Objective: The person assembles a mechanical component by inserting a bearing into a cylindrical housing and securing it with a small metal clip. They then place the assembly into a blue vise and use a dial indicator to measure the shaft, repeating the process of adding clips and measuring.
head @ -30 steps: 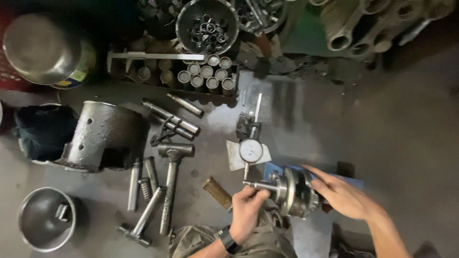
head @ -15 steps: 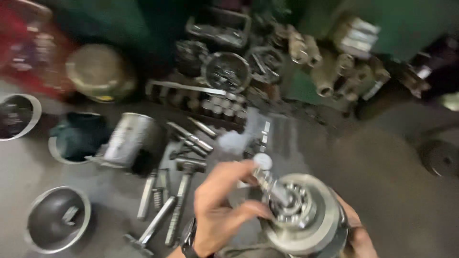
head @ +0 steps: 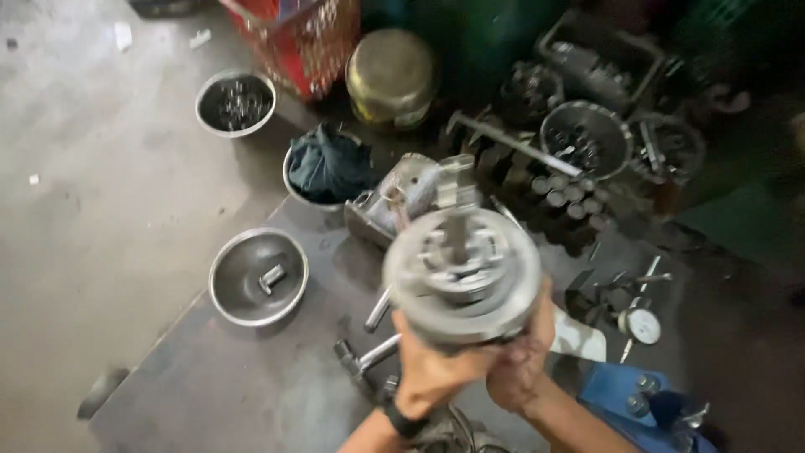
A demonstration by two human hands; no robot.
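Here, gripping a round metal flywheel assembly (head: 461,277) from below with left hand (head: 432,369) and right hand (head: 521,362), both clenched around it, holding it raised above the hammers (head: 369,354), beside a steel bowl (head: 228,289) and dial gauge (head: 644,325).

Grey concrete floor (head: 101,210), dim and cluttered towards the back.

Steel bowl (head: 257,277), red basket (head: 306,42), dial gauge (head: 644,325), dark cloth (head: 329,166)
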